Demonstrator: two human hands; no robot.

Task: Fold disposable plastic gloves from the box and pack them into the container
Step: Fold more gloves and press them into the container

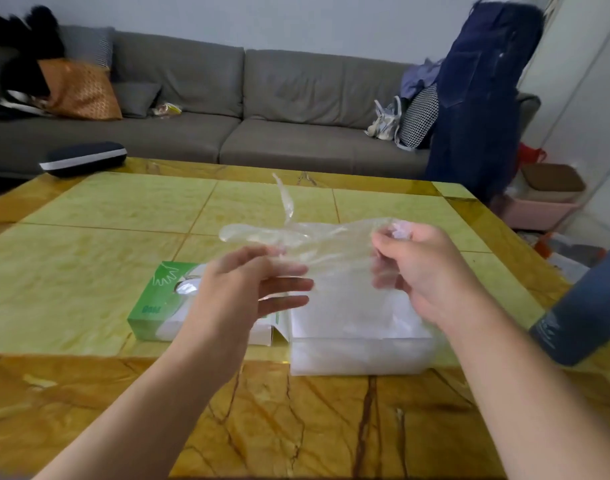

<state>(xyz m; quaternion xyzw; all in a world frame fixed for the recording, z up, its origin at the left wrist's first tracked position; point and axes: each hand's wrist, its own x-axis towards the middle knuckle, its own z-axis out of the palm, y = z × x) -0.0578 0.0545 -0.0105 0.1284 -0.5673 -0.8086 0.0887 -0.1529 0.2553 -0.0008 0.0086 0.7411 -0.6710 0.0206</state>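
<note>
While one edge of a clear plastic glove [307, 233] is pinched between the curled thumb and fingers of the right hand [421, 271], its thin, crinkled film is spread in the air above the white container [359, 351]. The left hand [248, 285] is kept flat beneath it, fingers straight, gripping nothing. Beside the container, a green glove box [158, 306] is seen on the yellow table [89, 258].

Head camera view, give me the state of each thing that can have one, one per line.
plastic glove: unfolded, held up above the container
right hand: pinching the glove's cuff
left hand: fingers straight, touching the glove
glove box: open, a glove poking out
container: open top
</note>
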